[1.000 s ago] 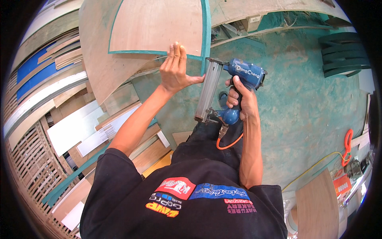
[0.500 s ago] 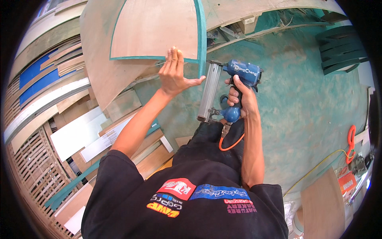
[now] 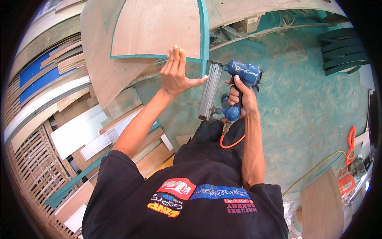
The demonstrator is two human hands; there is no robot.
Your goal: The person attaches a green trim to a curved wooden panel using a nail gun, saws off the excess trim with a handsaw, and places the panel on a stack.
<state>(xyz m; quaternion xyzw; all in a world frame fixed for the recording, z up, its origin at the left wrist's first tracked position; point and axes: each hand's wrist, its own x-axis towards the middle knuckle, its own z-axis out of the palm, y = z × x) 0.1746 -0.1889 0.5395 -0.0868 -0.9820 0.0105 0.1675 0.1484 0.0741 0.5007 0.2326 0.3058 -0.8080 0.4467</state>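
My right hand (image 3: 246, 97) is wrapped round the handle of a blue pneumatic nail gun (image 3: 243, 71). Its long silver magazine (image 3: 211, 89) faces left, and the nose lies by the green edge strip of a curved wooden panel (image 3: 159, 30). Green edging (image 3: 204, 34) runs along the panel's right side and near edge. My left hand (image 3: 174, 75) lies over that near edge, fingers stretched onto the wood and thumb spread toward the strip's lower end. An orange air hose (image 3: 232, 146) hangs from the gun's base.
Beneath the panel is a pale plywood worktop (image 3: 97, 51). Boards and offcuts (image 3: 75, 131) are stacked to the left beside a slatted rack (image 3: 36, 155). Dark green curved pieces (image 3: 344, 51) are piled at far right. A coiled orange hose (image 3: 351, 139) and a curved plywood sheet (image 3: 323, 199) are at lower right.
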